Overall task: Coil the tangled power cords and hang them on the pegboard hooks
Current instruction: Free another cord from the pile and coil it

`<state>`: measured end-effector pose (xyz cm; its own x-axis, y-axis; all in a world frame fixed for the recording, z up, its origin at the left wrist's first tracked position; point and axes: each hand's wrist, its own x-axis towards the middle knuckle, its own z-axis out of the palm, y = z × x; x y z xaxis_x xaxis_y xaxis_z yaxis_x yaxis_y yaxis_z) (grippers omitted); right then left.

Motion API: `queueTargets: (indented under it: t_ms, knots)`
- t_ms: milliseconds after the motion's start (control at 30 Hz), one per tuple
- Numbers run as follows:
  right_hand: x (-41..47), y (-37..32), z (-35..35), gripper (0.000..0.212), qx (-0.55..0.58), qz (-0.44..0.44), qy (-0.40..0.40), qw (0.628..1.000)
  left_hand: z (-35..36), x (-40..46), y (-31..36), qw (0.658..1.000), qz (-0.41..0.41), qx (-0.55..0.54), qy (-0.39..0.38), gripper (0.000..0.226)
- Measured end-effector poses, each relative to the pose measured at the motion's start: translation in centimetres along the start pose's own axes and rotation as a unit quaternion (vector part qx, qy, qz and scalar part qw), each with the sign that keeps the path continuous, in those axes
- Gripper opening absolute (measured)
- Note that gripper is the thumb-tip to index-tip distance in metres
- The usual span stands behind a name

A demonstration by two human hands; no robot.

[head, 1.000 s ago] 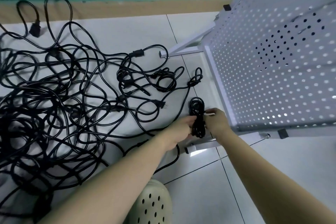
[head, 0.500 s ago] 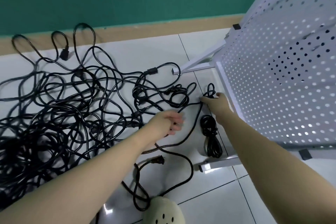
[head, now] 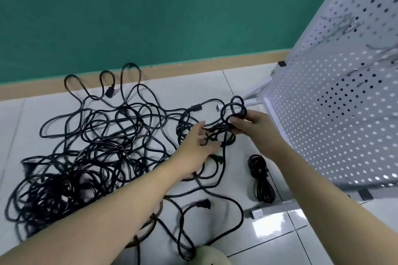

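So far, one black coiled power cord lies unhung beside the white perforated pegboard; a knotted loop is gripped by the right hand, the left hand spread loosely on the black tangled cords.

- Tangled cords: all black.
- Coiled cord bundle: black too.
- Pegboard: white/pale grey, regular grid of round holes, dark or light depending on backgrnd.
- Wall: plain teal green.
- Skirting: tan.
- Floor: glossy white tiles w/ thin grey grout lines.
- Stool: cream.
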<state>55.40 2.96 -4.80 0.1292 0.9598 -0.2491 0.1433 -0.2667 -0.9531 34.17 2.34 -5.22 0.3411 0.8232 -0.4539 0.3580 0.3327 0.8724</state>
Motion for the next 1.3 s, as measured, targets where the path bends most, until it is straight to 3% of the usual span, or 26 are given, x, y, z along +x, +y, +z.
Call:
queueTargets:
  t_ms: [100, 267, 367, 567, 700, 900, 1033, 1133, 1300]
  knots:
    - [-2.2, -6.9, 2.7, 0.008, 0.038, -0.07, -0.048, 0.996, -3.5, -3.3, 3.8, 0.994, 0.082, 0.074, -0.006, 0.083]
    - [-5.9, -20.2, 8.7, 0.007, 0.115, -0.182, -0.106, 0.971, -11.2, -11.8, 11.1, 0.989, 0.138, 0.054, -0.004, 0.012]
    - [-9.3, -28.0, 11.8, 0.012, 0.123, -0.245, -0.162, 0.948, -15.7, -18.5, 15.1, 0.987, 0.162, 0.011, 0.018, 0.021]
    - [-18.1, -39.8, 17.7, 0.012, 0.115, -0.323, -0.254, 0.904, -22.5, -33.8, 20.1, 0.956, 0.247, 0.104, 0.117, 0.028]
    - [-24.2, -45.1, 21.1, 0.012, 0.144, -0.365, -0.305, 0.868, -24.2, -42.3, 21.9, 0.939, 0.3, 0.057, 0.16, 0.03]
    - [-30.2, -47.4, 24.5, 0.011, 0.106, -0.447, -0.305, 0.834, -25.0, -48.9, 22.0, 0.92, 0.342, -0.022, 0.188, 0.038]
    - [-30.9, -45.1, 25.9, 0.019, 0.022, -0.487, -0.263, 0.833, -25.2, -48.2, 20.6, 0.868, 0.397, -0.116, 0.274, 0.031]
    - [-29.9, -43.1, 26.3, 0.022, 0.008, -0.474, -0.23, 0.85, -26.3, -47.1, 19.7, 0.845, 0.414, -0.088, 0.328, 0.02]
    - [-27.6, -40.5, 26.1, 0.026, -0.058, -0.472, -0.196, 0.857, -27.6, -44.0, 17.7, 0.863, 0.372, 0.028, 0.341, 0.046]
